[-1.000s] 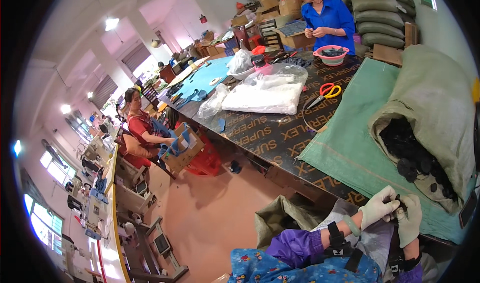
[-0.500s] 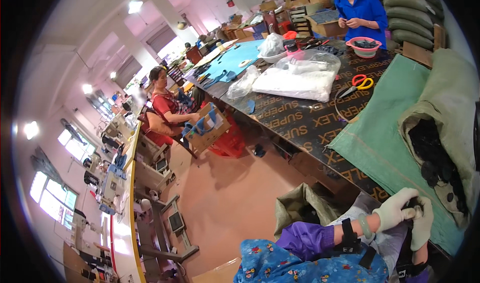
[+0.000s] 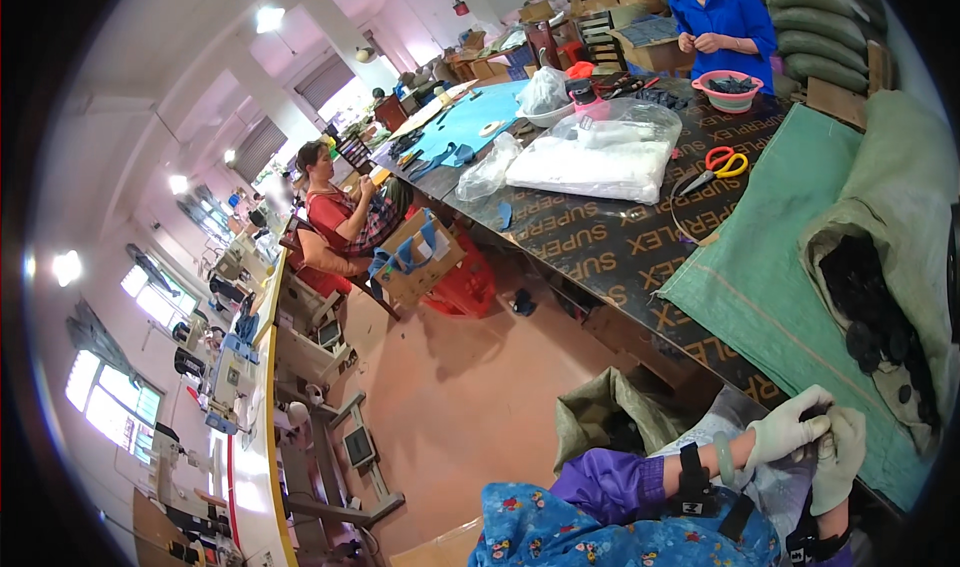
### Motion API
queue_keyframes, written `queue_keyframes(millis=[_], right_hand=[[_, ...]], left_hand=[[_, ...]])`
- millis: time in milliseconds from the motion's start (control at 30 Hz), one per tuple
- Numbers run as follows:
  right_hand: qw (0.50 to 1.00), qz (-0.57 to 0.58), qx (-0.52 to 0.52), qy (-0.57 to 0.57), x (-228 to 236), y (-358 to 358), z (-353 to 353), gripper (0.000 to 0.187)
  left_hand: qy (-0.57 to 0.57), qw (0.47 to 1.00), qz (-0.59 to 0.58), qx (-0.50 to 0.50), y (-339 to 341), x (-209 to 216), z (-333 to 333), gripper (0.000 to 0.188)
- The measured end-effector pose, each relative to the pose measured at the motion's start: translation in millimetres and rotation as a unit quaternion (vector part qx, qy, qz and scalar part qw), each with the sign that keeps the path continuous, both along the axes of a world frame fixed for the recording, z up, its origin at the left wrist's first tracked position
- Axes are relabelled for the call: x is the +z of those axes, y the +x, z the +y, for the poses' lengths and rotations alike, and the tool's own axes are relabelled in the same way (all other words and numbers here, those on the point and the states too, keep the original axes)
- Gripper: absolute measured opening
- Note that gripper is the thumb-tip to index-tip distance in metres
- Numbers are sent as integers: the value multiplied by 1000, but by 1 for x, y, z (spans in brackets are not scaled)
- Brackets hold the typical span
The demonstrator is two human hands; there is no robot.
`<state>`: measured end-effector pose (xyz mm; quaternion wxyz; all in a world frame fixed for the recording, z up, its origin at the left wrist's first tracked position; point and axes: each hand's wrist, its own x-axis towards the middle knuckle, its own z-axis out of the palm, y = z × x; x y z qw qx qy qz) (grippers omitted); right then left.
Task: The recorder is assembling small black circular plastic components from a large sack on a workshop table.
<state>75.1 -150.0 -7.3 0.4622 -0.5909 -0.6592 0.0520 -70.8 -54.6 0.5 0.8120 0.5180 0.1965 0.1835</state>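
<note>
My left hand, in a white glove below a pale green bangle, meets my right hand, gloved in white too. Their fingers are curled and pressed together over the near edge of a green woven sheet. Whatever sits between the fingertips is too small or too hidden to make out. Beyond my hands, a greenish sack lies on its side on the sheet. Flat black pieces spill from its mouth toward my hands.
Another open sack stands below the table edge, left of my arm. Scissors and a plastic-wrapped white bundle lie on the dark table. One co-worker stands across it; another sits by a cardboard box.
My hands have shifted slightly and stay together, the left fingers now reaching over toward the right. The seated person's hand has risen from the box toward the chest.
</note>
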Motion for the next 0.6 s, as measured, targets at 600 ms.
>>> queue_keyframes(millis=[600], right_hand=[[959, 249, -55, -125, -10, 15, -8, 45]], left_hand=[[298, 952, -10, 67, 15, -2, -11, 47]])
